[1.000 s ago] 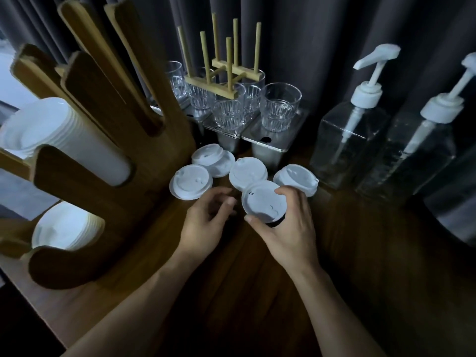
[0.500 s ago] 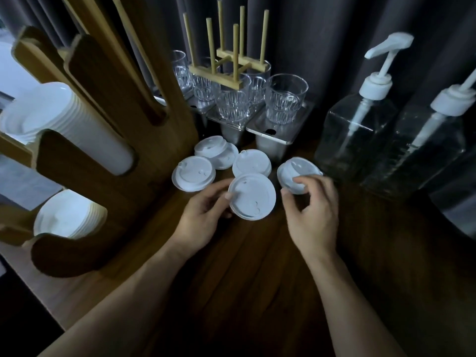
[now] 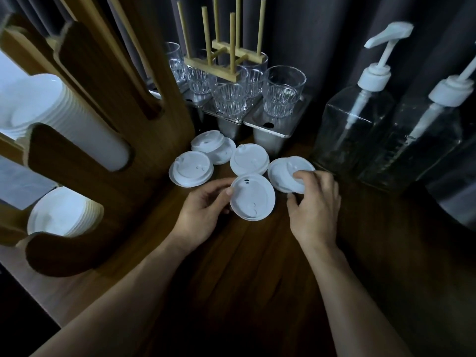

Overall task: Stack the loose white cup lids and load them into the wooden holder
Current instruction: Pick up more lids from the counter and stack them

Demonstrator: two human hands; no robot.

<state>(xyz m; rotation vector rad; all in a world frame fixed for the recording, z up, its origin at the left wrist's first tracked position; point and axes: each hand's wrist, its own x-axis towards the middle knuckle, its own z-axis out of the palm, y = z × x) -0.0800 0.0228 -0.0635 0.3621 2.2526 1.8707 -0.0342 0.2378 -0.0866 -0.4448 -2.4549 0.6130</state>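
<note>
– On the table (image 3: 257, 279), what's in the holder (image 3: 108, 161)?
– Two stacks of white lids: a top stack (image 3: 67, 117) and a low stack (image 3: 61, 212), each in its own slot.
– And the hands?
– The left hand (image 3: 203, 212) grips the front lid (image 3: 253, 198) by its edge, thumb on top. The right hand (image 3: 314, 204) pinches the right lid (image 3: 283, 173). Loose lids (image 3: 192, 172) lie beside the holder.

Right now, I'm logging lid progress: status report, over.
Left hand holds nearest lid. Right hand pinches rightmost lid. Other lids loose beside wooden holder. Pump bottle close by right hand.
</note>
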